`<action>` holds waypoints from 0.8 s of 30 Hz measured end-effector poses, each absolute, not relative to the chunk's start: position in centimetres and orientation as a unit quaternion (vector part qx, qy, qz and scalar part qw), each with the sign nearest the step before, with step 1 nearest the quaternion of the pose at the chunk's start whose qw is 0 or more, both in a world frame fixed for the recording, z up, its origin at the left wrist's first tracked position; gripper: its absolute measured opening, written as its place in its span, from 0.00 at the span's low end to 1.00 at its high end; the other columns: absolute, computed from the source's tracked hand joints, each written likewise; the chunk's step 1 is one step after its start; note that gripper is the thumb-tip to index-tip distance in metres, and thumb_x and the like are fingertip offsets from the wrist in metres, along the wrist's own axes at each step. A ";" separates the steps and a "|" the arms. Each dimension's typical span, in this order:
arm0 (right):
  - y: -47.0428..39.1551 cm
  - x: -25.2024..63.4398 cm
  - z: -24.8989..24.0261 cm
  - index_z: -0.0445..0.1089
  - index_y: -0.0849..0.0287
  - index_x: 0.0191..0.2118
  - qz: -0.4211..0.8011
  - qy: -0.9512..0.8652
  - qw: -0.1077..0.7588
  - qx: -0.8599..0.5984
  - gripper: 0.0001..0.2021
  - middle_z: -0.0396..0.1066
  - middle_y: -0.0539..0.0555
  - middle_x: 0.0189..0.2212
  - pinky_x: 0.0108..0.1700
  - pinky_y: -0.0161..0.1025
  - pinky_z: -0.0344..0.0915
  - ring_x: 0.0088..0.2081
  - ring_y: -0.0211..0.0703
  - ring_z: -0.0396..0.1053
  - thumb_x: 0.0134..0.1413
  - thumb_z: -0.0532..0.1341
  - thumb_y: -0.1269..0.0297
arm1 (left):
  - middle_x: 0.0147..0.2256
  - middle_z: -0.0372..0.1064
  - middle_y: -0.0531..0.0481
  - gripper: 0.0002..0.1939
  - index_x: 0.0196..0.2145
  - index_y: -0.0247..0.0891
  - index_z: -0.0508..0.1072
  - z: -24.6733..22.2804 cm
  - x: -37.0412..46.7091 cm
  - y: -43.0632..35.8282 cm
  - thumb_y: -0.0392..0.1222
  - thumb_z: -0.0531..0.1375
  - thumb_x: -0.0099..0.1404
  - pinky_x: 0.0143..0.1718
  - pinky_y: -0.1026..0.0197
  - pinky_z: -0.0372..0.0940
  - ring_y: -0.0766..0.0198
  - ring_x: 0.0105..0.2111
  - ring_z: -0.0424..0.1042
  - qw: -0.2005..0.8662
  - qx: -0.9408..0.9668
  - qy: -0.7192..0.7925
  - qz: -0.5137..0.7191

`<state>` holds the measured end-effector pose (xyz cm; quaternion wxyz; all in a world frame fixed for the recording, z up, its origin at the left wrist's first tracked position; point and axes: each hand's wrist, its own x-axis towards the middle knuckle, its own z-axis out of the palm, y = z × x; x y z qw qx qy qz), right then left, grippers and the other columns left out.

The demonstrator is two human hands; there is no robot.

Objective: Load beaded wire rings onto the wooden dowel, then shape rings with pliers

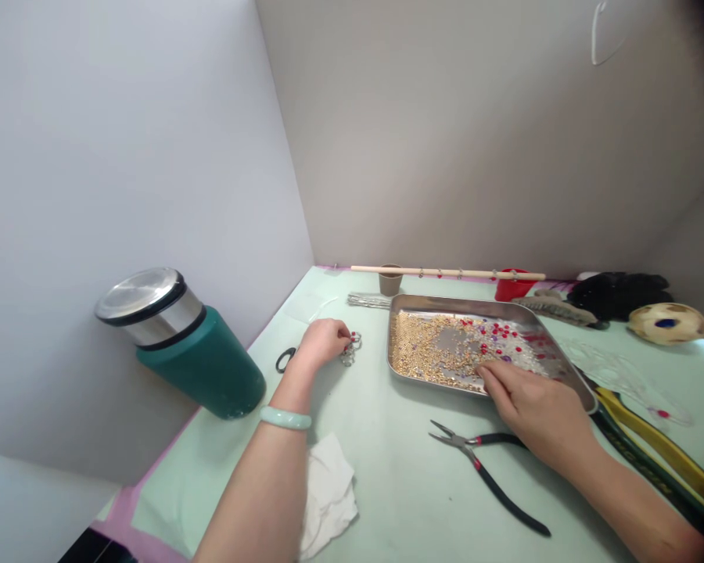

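Observation:
My left hand [327, 342], with a pale green bangle [285, 418] on the wrist, is closed at a small piece of silver wire loops with red beads [352, 349] on the table. The fingertips cover part of it. My right hand [531, 403] reaches over the near rim of a metal tray [414, 379]. Its thumb and fingers are pinched together at the beads; whatever they hold is too small to tell. Gold beads [414, 344] fill the tray's left side, while red, purple and clear beads [508, 336] lie to the right.
Long-nose pliers [461, 442] lie spread in front of the tray; large yellow-green cutters [651, 446] lie at right. A green bottle [205, 367] stands left, near scissors [285, 360] and tissue [329, 496]. Behind, a wooden stick [469, 273] rests across a brown cup [390, 281] and red cup [508, 291].

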<state>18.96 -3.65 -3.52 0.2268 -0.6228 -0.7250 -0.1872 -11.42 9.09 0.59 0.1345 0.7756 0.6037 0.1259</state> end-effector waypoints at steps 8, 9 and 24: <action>-3.7 18.9 -3.5 0.71 0.56 0.33 -0.185 -0.722 0.226 -0.627 0.17 0.76 0.50 0.27 0.23 0.36 0.52 0.24 0.40 0.71 0.62 0.47 0.57 | 0.33 0.75 0.50 0.10 0.34 0.40 0.77 1.4 -11.7 8.7 0.39 0.57 0.56 0.32 0.64 0.60 0.64 0.32 0.70 0.148 0.804 0.566 0.111; -3.7 18.9 -3.5 0.71 0.56 0.33 -0.185 -0.722 0.226 -0.627 0.17 0.76 0.51 0.27 0.23 0.36 0.52 0.25 0.40 0.72 0.62 0.47 0.57 | 0.33 0.75 0.50 0.10 0.34 0.40 0.77 1.6 -11.8 8.6 0.39 0.57 0.55 0.31 0.64 0.60 0.64 0.31 0.70 0.153 0.810 0.556 0.105; -3.8 18.8 -3.5 0.72 0.55 0.35 -0.181 -0.720 0.229 -0.630 0.17 0.77 0.51 0.29 0.23 0.36 0.52 0.25 0.41 0.72 0.63 0.47 0.57 | 0.33 0.74 0.51 0.11 0.32 0.43 0.77 2.1 -11.7 8.3 0.35 0.56 0.55 0.36 0.63 0.59 0.62 0.34 0.69 0.114 0.855 0.502 0.056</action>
